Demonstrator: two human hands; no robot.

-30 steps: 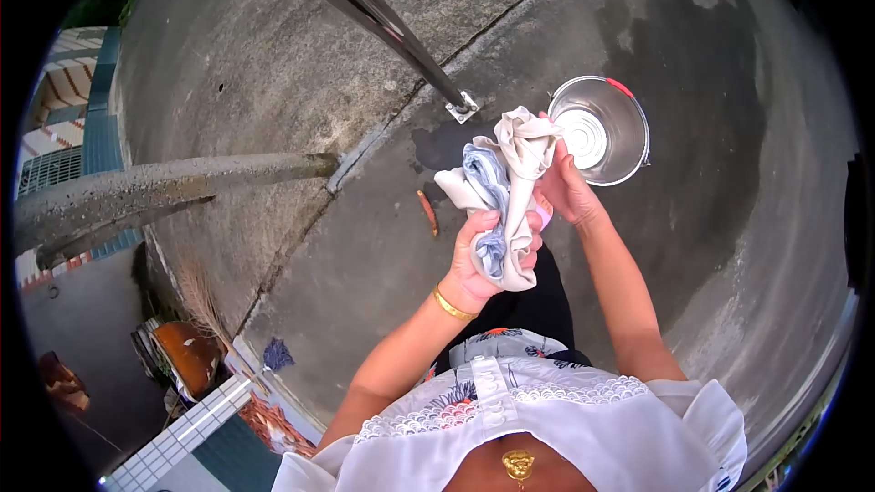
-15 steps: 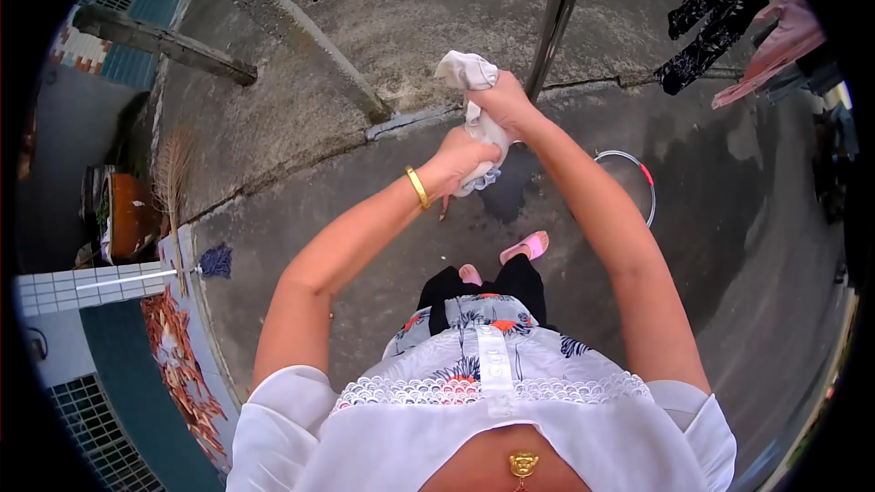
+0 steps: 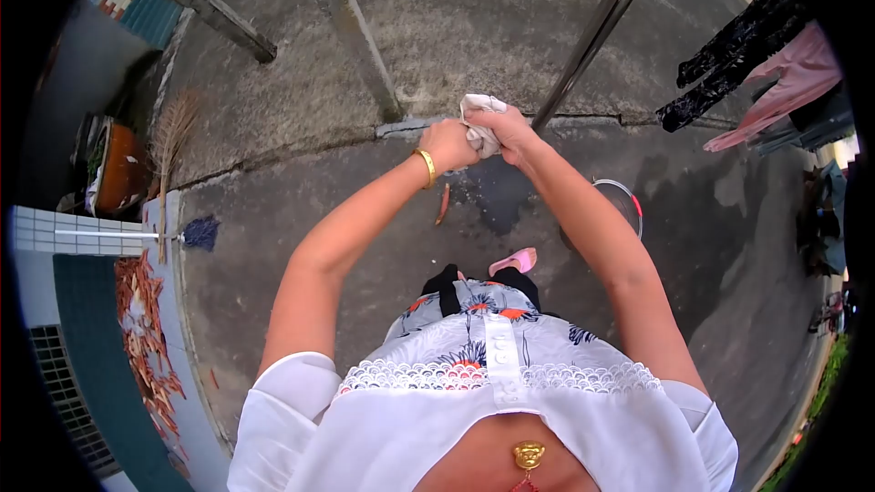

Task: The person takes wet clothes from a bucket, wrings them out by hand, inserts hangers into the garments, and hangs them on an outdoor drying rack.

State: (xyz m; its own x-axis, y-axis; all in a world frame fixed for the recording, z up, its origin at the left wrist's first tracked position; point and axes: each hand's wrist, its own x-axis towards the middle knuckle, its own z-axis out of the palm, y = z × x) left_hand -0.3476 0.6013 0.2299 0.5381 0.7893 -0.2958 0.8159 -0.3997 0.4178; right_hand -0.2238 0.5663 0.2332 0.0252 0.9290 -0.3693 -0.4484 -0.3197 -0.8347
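Note:
A bunched whitish cloth [image 3: 483,107] is gripped between my two hands, out in front of my body above the paved ground. My left hand [image 3: 447,146], with a gold bangle at its wrist, is closed around the lower left part. Fingers wrapped, my right hand [image 3: 510,137] holds the cloth just beside it, and a crumpled end sticks out above. Much of the fabric is hidden inside both fists, so its full shape cannot be made out. Below the hands a dark wet patch [image 3: 497,191] spreads on the pavement.
A shiny metal pole [image 3: 592,36] rises just beyond my right hand, and a concrete post [image 3: 355,36] stands ahead. Black patterned clothing [image 3: 729,59] and pink trousers [image 3: 793,82] hang at right. A ring [image 3: 638,210] lies near my right arm; a mop [image 3: 199,233] is at left.
Both hands have come closer together and slightly lower, and the cloth is more compactly bunched. The tail that hung below my left hand no longer shows. The view has shifted a little.

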